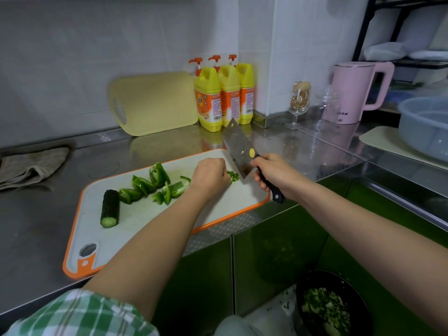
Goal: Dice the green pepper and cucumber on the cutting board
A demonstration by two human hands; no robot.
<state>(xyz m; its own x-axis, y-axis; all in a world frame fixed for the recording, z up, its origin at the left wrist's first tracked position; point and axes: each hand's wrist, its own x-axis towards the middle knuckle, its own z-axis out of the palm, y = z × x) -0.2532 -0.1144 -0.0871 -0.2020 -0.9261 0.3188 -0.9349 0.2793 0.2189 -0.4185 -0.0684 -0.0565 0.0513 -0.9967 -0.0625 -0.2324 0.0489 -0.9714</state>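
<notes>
Left of the cutting board (135,214), a crumpled grey cloth (31,166) on the steel worktop (36,226). On the board's left part, a dark cucumber piece (109,208), cut end facing the camera; just right of it, loose green pepper pieces (155,183) in a scatter across the middle. Behind the board, leaning on the tiled wall, a yellow board (155,103), with three yellow detergent bottles (225,98) touching one another just to its right.

Over the board's far right part, left hand (211,177) with fingers curled down onto a pepper strip (233,176), fingertips hidden behind the knuckles. Just beside it, a cleaver (238,147) tilted, tip raised toward the wall, heel close to the strip; whether touching the board, impossible to tell. Right hand (271,174) wrapped round the black handle off the board's right end.

Further right of the board, a stemmed glass (299,103) with blurred golden contents, a pink kettle (356,92), a pale blue basin (424,127) cut off by the frame. Below the board's right end, a dark bowl (332,309) of chopped green bits, partly covered by the right forearm.
</notes>
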